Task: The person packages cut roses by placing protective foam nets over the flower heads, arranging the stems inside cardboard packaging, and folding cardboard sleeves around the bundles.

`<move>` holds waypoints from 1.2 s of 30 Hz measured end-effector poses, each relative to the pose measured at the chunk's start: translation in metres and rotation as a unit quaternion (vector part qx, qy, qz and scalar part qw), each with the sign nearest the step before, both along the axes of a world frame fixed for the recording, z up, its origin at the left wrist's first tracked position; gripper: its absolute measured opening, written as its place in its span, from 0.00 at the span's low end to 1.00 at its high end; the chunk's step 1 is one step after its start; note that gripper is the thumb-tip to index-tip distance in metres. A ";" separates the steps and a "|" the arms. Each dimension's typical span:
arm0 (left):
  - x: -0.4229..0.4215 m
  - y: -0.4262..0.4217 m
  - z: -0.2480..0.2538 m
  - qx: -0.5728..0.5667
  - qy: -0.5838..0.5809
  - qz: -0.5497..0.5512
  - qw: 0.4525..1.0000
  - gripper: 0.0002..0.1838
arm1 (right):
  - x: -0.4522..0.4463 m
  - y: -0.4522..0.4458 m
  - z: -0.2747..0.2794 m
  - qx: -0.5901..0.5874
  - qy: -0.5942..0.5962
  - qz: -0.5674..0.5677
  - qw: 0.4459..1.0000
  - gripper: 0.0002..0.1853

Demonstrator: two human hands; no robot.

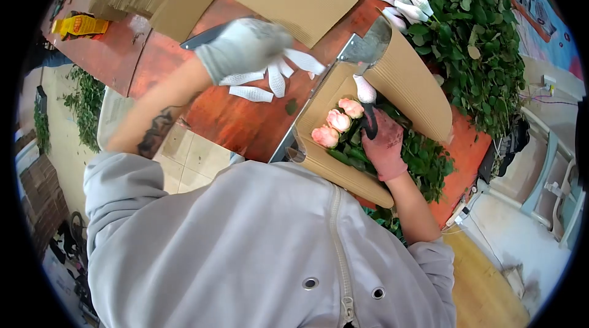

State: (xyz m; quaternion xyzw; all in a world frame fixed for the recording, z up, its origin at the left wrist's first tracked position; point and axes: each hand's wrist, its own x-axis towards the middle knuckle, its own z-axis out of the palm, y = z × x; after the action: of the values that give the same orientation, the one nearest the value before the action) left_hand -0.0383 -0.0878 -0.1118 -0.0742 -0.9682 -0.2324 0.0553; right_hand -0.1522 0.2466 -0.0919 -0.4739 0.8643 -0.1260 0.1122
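Head view: my only feed, looking forward and down over the red surface [215,118].
Right hand: the pink-gloved right hand [383,141] is closed, as I read it, round the stem of a netted rose [365,90], dark fingertips just below the bloom.
Netted rose: within the cardboard wrap [414,76], its long axis running far and slightly left from the fingers, white tip toward the metal plate [367,47].
Pink roses: three bare blooms [338,121] in a slanting row on the near left of that grip – near left to far right, the last one just beside the netted rose.
Left hand: the grey-gloved left hand [245,46] is blurred over the surface, far and left of the right hand; I cannot tell whether its fingers hold anything.
White mesh sleeves: loose on the surface [277,81], fanned out below and beside the left glove – clearly the nearer hand to them.
Between the hands: they are well apart, the wrap's left edge lying between them.
Far right: more netted blooms [412,10] above heaped foliage [472,52].
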 end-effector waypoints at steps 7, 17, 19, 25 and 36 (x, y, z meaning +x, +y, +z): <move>-0.007 0.088 0.053 0.037 -0.135 -0.027 0.990 0.15 | 0.006 -0.006 0.009 0.025 0.060 0.023 0.998 0.19; -0.007 0.120 0.049 0.074 -0.191 -0.100 0.974 0.29 | -0.002 -0.020 0.030 -0.017 0.108 -0.011 0.994 0.23; -0.006 0.121 0.046 0.070 -0.190 -0.101 0.974 0.30 | -0.003 -0.018 0.021 0.040 0.138 -0.014 0.990 0.28; -0.014 0.115 0.046 0.045 -0.172 -0.115 0.977 0.25 | -0.007 -0.009 0.011 0.018 0.129 0.000 0.991 0.21; -0.045 0.099 0.004 -0.057 -0.009 0.027 0.998 0.13 | -0.009 -0.009 0.001 -0.009 0.133 -0.007 0.991 0.16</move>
State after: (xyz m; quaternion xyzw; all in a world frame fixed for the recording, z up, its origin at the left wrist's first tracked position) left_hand -0.0838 0.0116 -0.1076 -0.0491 -0.9819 -0.1764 0.0483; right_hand -0.1613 0.2373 -0.0904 -0.4817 0.8734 -0.0705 -0.0093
